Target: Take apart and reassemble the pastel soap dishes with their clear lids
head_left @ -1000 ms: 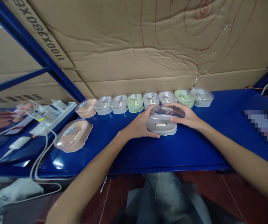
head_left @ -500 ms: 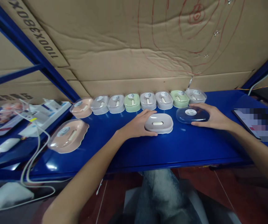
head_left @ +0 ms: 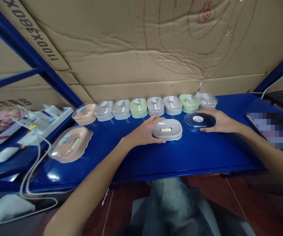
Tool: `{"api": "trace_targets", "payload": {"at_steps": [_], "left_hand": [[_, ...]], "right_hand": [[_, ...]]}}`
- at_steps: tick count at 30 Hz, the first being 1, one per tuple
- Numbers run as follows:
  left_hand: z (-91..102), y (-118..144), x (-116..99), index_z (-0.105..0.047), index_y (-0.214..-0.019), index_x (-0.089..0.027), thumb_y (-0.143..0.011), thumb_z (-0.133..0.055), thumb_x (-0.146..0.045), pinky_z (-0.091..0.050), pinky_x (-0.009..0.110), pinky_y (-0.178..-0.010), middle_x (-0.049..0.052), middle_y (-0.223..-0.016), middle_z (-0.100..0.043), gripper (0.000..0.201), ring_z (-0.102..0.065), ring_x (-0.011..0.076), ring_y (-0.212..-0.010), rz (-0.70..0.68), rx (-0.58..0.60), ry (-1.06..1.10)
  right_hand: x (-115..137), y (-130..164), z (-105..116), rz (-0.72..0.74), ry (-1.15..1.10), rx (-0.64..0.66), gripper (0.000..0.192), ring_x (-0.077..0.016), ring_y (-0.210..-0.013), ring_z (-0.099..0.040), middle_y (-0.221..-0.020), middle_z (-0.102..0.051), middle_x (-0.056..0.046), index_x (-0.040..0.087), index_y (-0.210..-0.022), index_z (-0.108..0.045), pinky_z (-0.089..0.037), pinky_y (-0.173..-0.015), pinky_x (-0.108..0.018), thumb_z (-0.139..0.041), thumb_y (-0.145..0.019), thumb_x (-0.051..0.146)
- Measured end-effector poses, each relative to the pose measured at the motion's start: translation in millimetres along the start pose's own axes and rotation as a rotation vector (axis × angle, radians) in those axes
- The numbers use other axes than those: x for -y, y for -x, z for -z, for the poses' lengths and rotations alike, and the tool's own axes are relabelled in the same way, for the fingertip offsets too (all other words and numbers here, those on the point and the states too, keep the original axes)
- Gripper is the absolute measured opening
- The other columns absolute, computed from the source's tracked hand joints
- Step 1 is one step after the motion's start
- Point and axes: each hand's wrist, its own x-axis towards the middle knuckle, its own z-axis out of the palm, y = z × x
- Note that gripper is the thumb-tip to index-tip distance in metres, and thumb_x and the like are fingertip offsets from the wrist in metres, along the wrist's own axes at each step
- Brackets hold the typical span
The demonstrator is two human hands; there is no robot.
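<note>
Ten plastic boxes (head_left: 121,110) stand on the surface (head_left: 136,164): six lilac-grey boxes (head_left: 172,134), two green boxes (head_left: 138,113) and two peach boxes (head_left: 82,144). Nine carry clear lids (head_left: 69,139), and one loose lid (head_left: 198,124) brings the lids to ten. One flat, partly pixelated device (head_left: 271,129) lies at the right.

The grey box (head_left: 173,125) is partly hidden by the left hand (head_left: 145,132), the clear lid (head_left: 192,124) by the right hand (head_left: 221,121). The device screen (head_left: 272,129) is blurred beyond reading.

Bare hands (head_left: 145,132) + forearms (head_left: 101,168), blue jeans (head_left: 174,203) w/ whitish fade
</note>
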Motion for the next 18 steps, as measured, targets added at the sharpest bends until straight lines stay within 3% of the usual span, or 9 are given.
{"api": "trace_targets", "payload": {"at_steps": [12,18], "left_hand": [[-0.7,0,1,-0.048,-0.163,-0.029,-0.083,-0.090,-0.057,-0.042,0.058,-0.128,0.012,-0.162,-0.051,0.094,-0.052,0.0416,-0.151,0.001,-0.002,-0.005],[-0.7,0,0,-0.045,-0.164,-0.031,-0.084,-0.089,-0.060,-0.041,0.059,-0.129,0.012,-0.162,-0.050,0.095,-0.051,0.0413,-0.151,0.004,0.007,-0.002]], "right_hand": [[-1,-1,4,0.042,0.122,0.014,0.079,-0.0454,-0.135,-0.067,-0.143,-0.072,-0.014,0.032,-0.149,-0.070,-0.049,-0.118,-0.074,-0.085,-0.080,0.068],[23,-1,12,0.058,0.162,-0.049,0.079,-0.0472,-0.140,-0.063,-0.147,-0.071,-0.012,0.034,-0.154,-0.064,-0.048,-0.119,-0.074,-0.084,-0.083,0.062]]}}
